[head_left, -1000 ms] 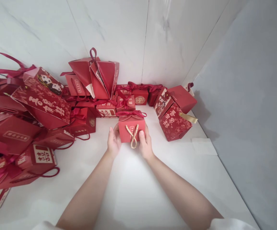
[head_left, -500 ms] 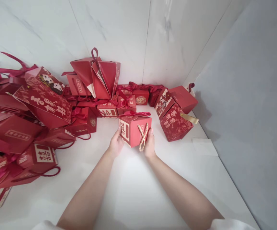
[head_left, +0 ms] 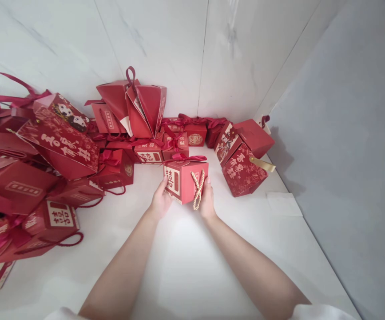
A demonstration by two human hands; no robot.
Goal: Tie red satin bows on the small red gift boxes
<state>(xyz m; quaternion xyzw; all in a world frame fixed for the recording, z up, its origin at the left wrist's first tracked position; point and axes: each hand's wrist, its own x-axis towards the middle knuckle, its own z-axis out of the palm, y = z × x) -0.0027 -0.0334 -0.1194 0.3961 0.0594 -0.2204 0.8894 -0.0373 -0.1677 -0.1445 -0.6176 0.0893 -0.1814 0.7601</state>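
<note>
Between my two hands is a red gift box point(head_left: 186, 182) with a cream character panel on its left face. A dark red ribbon point(head_left: 192, 158) lies across its top, and a gold rope handle point(head_left: 198, 190) hangs on its right face. My left hand point(head_left: 160, 200) is closed on the box's left side, thumb along the edge. On the right side my right hand point(head_left: 207, 200) grips it, fingers partly hidden behind. The box is slightly turned. Just behind it stand more red ribboned boxes point(head_left: 148, 153).
A heap of red gift boxes point(head_left: 29, 186) fills the left side of the white table point(head_left: 175, 275). Tapered boxes point(head_left: 145, 106) lean near the marbled wall point(head_left: 165, 40). To the right are red boxes point(head_left: 245, 173) with a gold strap, beside a white paper piece point(head_left: 283, 204) and a grey wall point(head_left: 352, 155).
The held gift box has shifted very slightly left in my hands. Both hands keep their hold, and the other boxes look the same.
</note>
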